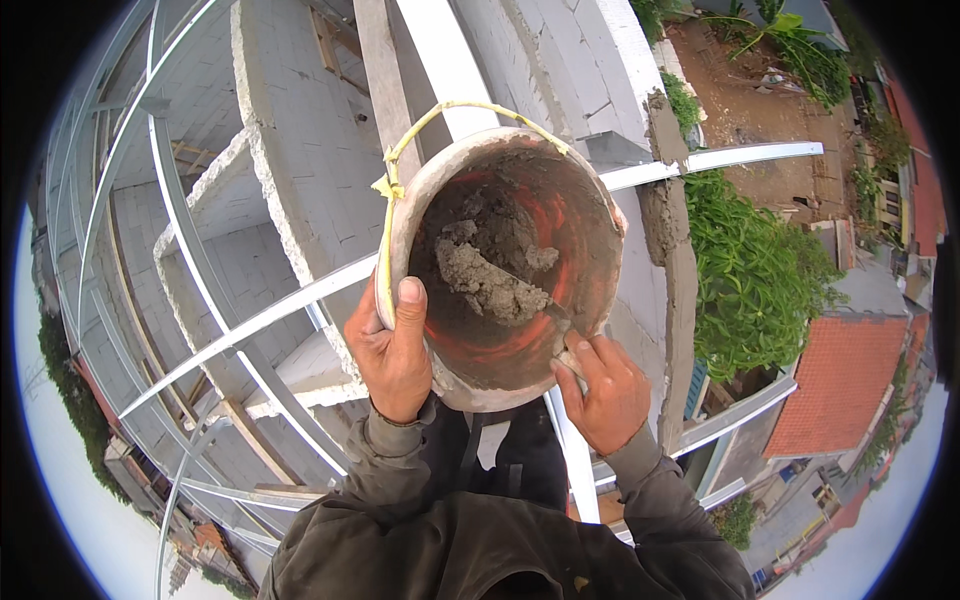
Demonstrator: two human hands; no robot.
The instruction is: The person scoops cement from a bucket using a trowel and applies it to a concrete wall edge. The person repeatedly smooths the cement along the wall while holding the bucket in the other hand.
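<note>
A mortar-crusted bucket (480,398) with reddish streaks inside is tilted so its mouth faces me. My left hand (392,350) grips its left rim, thumb on the inner side and fingers outside. A yellow cord (452,104), knotted at the left, loops over the far rim. At the lower right rim, my right hand (605,395) is closed round the handle of a trowel (557,316). The trowel's blade reaches into the bucket and is mostly hidden under a heap of grey mortar (485,280). More wet mortar clings to the bucket's bottom and wall.
Light metal beams (255,322) cross below and beside me, over roofless grey block walls (235,250). Right of the bucket runs a wall top with fresh mortar (662,220). Beyond it, far lower, are a leafy tree (745,280) and an orange tiled roof (835,380).
</note>
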